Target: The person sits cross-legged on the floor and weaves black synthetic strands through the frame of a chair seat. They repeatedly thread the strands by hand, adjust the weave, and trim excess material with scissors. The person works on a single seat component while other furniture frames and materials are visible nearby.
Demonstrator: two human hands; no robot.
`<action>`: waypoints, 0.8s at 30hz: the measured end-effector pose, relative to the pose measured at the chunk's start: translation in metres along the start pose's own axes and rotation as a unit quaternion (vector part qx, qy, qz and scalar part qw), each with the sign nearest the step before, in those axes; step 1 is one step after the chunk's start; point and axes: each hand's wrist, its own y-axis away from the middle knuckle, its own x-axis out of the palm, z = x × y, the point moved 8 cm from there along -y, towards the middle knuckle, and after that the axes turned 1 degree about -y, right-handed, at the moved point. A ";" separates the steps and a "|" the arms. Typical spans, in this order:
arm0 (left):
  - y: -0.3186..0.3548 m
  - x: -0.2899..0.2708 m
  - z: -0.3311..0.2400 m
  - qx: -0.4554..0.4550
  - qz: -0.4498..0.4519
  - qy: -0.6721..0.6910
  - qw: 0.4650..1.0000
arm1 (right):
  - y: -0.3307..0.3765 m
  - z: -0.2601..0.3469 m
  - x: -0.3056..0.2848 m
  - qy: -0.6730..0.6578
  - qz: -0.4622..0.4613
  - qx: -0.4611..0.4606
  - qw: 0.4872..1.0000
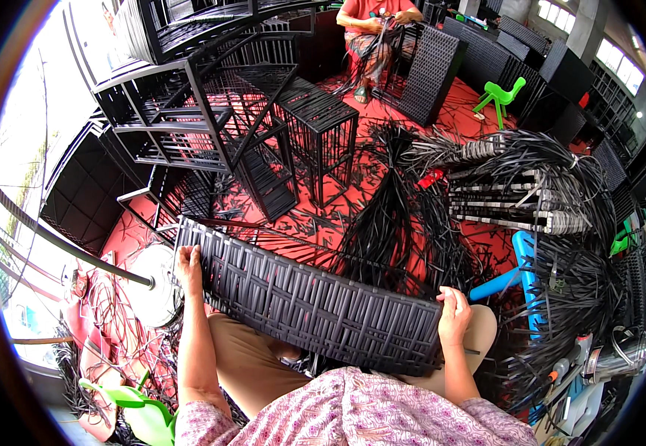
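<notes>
Woven black panel held across the lap.
Left hand and right hand each grip an end; the panel's lower edge hides the knees.

**Hidden and Cut-Off Areas**

The woven black panel covers most of the lap and conceals the left hand fingertips behind its edge. The distant seated person is cut off at the top edge.
</notes>
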 end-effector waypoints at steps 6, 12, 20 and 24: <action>0.001 0.000 -0.003 0.005 -0.001 0.004 1.000 | -0.002 0.006 0.000 0.010 -0.011 -0.026 1.000; 0.002 0.003 -0.007 -0.008 -0.001 -0.014 1.000 | -0.004 0.002 -0.001 0.015 -0.010 -0.028 0.999; 0.000 0.001 -0.002 -0.002 -0.007 -0.027 1.000 | -0.006 0.003 0.000 0.021 -0.007 -0.035 0.999; 0.001 0.001 -0.005 0.002 -0.002 0.000 1.000 | -0.005 0.002 0.001 0.010 -0.013 -0.028 0.999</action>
